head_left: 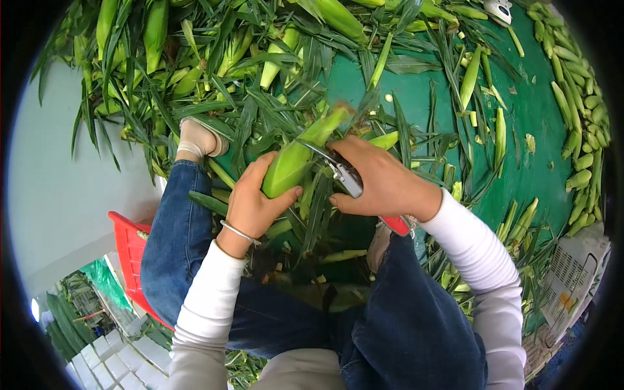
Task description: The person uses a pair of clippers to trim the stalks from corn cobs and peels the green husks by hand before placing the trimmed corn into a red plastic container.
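At the frame's centre, the left hand [255, 195] curls around the lower end of a smooth, tapering green corn ear [286, 169]; the right hand [383, 179] wraps metal shears [349, 180], their thin curved blade against the husk. Ribbon-like leaves [244, 130] heap at upper left, over a slick green floor [520, 149]

The ear of corn [292, 161] is central, the left hand [252, 200] at its eight o'clock and the shears [348, 181], in the right hand [387, 179], at four. A heap of ears and leaves [234, 49] lies at its eleven, stacked ears [590, 120] at three, a chair [132, 250] (partly behind the left leg [182, 218]) at eight.
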